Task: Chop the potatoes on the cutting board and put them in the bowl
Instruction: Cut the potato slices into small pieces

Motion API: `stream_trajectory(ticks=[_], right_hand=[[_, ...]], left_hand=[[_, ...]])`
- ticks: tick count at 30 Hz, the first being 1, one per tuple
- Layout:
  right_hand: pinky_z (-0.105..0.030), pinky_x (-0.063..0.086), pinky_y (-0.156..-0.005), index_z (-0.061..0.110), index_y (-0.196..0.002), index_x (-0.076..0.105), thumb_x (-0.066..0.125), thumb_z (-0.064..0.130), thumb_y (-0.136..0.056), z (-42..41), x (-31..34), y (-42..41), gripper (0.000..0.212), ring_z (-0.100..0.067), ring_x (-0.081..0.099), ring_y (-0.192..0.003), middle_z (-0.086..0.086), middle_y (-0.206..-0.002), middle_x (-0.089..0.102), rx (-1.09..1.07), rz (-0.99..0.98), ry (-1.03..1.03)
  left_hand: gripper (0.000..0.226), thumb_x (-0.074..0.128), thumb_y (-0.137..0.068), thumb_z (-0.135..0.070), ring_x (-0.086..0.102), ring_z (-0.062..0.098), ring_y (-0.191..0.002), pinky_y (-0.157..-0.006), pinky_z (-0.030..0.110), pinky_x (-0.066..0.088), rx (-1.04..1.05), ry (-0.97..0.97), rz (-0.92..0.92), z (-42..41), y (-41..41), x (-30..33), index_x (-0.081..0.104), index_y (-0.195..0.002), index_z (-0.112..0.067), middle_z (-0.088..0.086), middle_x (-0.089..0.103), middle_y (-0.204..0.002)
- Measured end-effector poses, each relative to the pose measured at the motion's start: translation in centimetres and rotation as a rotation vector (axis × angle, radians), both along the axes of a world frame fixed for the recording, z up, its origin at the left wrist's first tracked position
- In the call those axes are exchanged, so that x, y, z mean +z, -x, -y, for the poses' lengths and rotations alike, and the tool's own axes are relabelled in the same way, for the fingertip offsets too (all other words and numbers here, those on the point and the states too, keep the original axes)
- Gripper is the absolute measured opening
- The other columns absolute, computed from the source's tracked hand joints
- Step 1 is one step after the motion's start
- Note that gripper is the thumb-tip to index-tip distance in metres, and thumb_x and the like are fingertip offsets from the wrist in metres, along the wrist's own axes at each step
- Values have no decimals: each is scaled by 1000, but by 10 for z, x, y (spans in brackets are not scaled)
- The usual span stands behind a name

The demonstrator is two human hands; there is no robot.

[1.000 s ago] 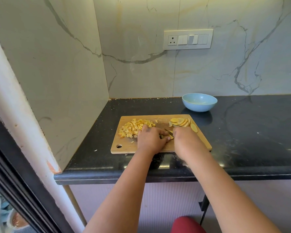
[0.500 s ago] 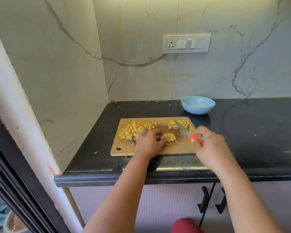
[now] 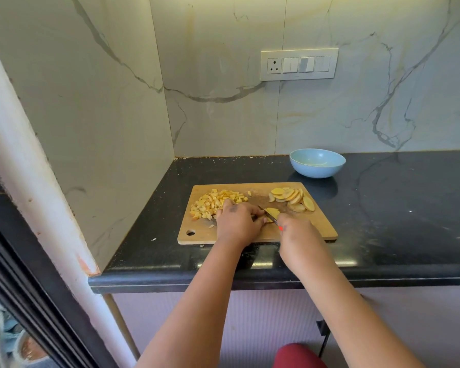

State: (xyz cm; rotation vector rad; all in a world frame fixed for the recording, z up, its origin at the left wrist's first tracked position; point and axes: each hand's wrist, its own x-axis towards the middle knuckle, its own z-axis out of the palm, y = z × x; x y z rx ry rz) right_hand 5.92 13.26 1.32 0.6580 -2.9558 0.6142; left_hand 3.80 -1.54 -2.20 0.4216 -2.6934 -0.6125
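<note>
Wooden cutting board (image 3: 322, 227) is lying on the dark bench (image 3: 398, 208); the right hand (image 3: 294, 231) is gripping a small knife (image 3: 268, 214) by its orange handle, blade angling across a stack of potato slices (image 3: 274, 213) mid-board; the left hand (image 3: 237, 221) is curling its fingers onto that stack to pin it. A heap of diced potato (image 3: 215, 203) is sitting at the board's left, a fan of uncut slices (image 3: 292, 199) at its far right, and the blue bowl (image 3: 317, 163) is waiting beyond the board, apparently still without potato. To cut well, I judge the fingertips should be tucking back from the blade; strokes should be running straight down and evenly spaced, the stack held flat so pieces are not skidding.
</note>
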Motion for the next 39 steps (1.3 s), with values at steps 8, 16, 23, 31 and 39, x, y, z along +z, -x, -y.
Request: stream_trajectory(ticks=[8, 16, 23, 31, 39], right_hand=[[-28, 51, -72, 15, -105, 61, 58, -1, -86, -17, 42, 3, 25, -21, 59, -83, -5, -98, 59, -20, 90, -161], [-19, 31, -50, 27, -99, 60, 54, 23, -97, -58, 43, 4, 8, -6, 49, -68, 7, -92, 55, 52, 55, -1], [-15, 24, -44, 20, -104, 59, 50, 18, -98, -36, -7, -1, 10, -2, 43, -57, 12, -69, 46, 18, -118, 307], [-26, 32, -47, 22, -99, 46, 42, 4, -93, -11, -19, -10, 19, -15, 48, -62, 1, -72, 49, 25, -82, 104], [-26, 41, -60, 16, -109, 59, 51, -4, -86, -8, 26, -9, 31, -18, 54, -76, -3, -90, 54, 39, 46, -162]], left_hand=[[30, 56, -93, -51, 33, 24, -123, -93, 38, 24, 14, 27, 12, -1, -2, -1, 68, -117, -37, -15, 64, -122], [36, 57, -92, -51, 35, 21, -121, -93, 38, 26, 8, 3, -49, 1, -5, -5, 61, -124, -34, -13, 66, -113], [31, 66, -89, -41, 38, 18, -116, -85, 32, 26, 7, -85, -157, 3, -6, -6, 61, -117, -30, -17, 66, -106], [17, 68, -87, -35, 43, 18, -114, -87, 34, 28, 35, -115, -181, 6, 0, -11, 67, -103, -28, -15, 69, -93], [19, 65, -88, -32, 41, 18, -114, -87, 35, 28, 41, -65, -182, 1, -4, -9, 66, -106, -27, -14, 68, -97]])
